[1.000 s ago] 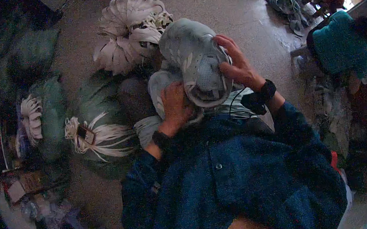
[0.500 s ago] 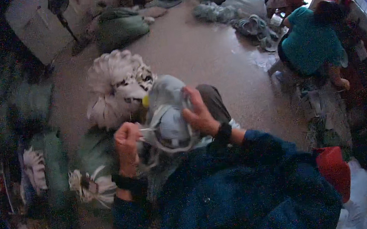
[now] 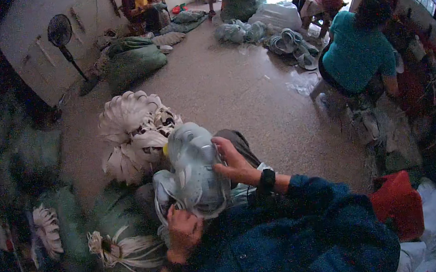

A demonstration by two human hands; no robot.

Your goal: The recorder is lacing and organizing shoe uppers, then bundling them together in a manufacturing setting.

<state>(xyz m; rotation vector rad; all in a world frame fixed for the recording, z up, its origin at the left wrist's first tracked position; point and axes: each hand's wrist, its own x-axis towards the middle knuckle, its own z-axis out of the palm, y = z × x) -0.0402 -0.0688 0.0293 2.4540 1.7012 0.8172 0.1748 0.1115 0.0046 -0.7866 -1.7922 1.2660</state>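
I hold a pale grey-blue shoe upper in front of me, over my lap. My right hand grips its right side, fingers curled over the edge; a black watch sits on that wrist. My left hand holds the lower end from below, closed in a fist around the material. A second pale piece shows just behind the left edge of the upper. My dark blue jacket sleeves fill the lower part of the view.
A fanned bundle of white shoe soles lies just beyond my hands. Green sacks with more white bundles sit at my left. A person in a teal shirt sits to the right. A standing fan is at the far left.
My head has lifted, so more of the room and the people at the back show. My left hand slid from the upper's left side down to its lower end.
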